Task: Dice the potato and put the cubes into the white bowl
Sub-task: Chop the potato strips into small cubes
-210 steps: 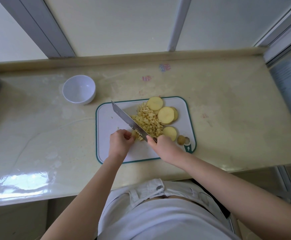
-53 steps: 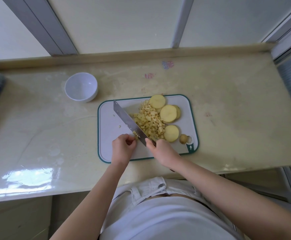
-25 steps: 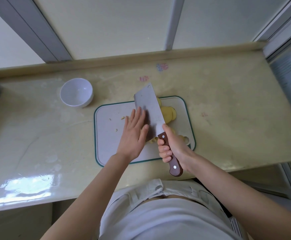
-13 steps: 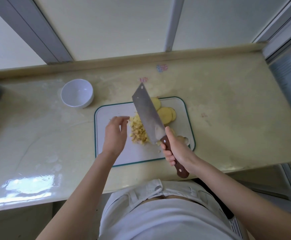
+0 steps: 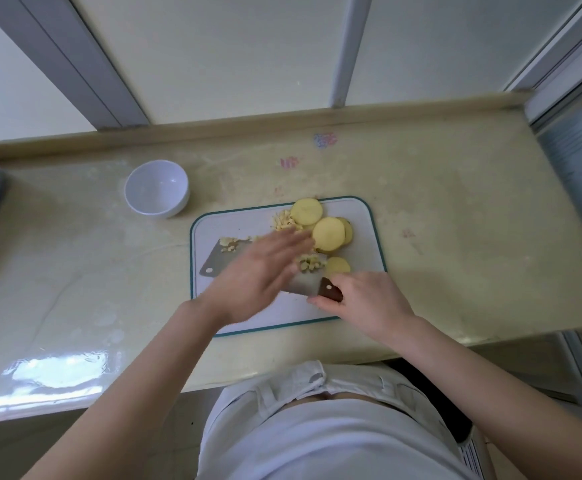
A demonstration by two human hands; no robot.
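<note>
change: broad steel cleaver with brown wooden handle [image 5: 220, 261], raised over the board 0.5 s ago, now lies flat on the white teal-rimmed plastic cutting board [image 5: 248, 220], with pale yellow potato cubes [image 5: 312, 264] on its blade; loading for transfer judged under way.
left hand [image 5: 262, 271]: fingers straight, blurred, across blade and cubes; contact unclear.
right hand [image 5: 365, 303]: wrapped round the handle.
round yellow potato slices [image 5: 327, 233]: uncut, beside the cubes.
small white round bowl [image 5: 157, 188]: on beige bench [image 5: 456, 237], left of the board, no cubes inside.
</note>
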